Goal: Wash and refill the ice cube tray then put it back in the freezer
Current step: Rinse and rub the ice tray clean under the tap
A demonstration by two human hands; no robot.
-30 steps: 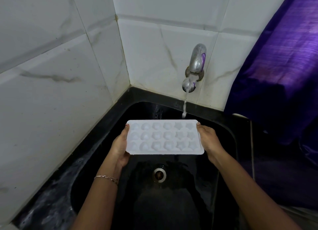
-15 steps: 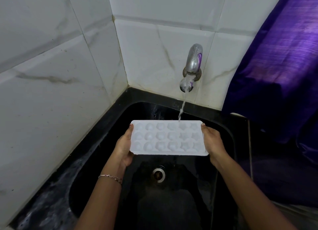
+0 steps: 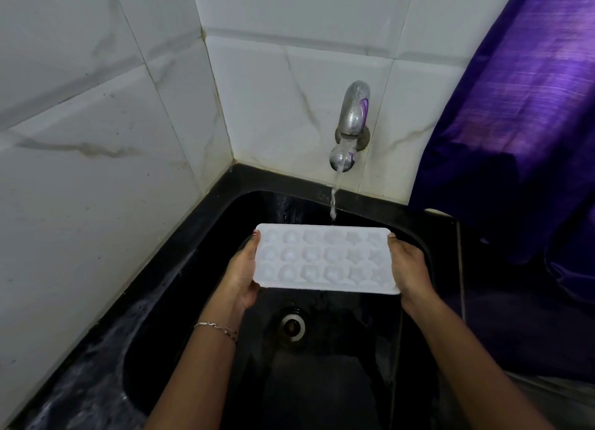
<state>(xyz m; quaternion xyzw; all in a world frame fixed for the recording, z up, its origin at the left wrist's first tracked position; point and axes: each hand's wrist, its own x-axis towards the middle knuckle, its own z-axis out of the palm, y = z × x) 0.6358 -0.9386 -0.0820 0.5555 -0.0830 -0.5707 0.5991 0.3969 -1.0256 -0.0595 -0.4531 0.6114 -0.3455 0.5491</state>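
A white ice cube tray [image 3: 325,258] with three rows of shaped pockets is held level over the black sink [image 3: 180,301]. My left hand [image 3: 242,275] grips its left short edge, and my right hand [image 3: 408,267] grips its right short edge. Above it, a metal tap [image 3: 351,127] on the tiled wall runs a thin stream of water [image 3: 333,201] that comes down at the tray's far edge, right of its middle. Whether the pockets hold water is not clear.
The sink's drain [image 3: 292,324] lies below the tray. White marble-pattern tiles [image 3: 96,140] close in the left and back sides. A purple cloth [image 3: 515,107] hangs at the right over the dark counter. The sink rim at lower left is wet.
The tray has shifted a little to the right under the stream, so the water now meets its far edge nearer the middle. Both hands keep the same hold.
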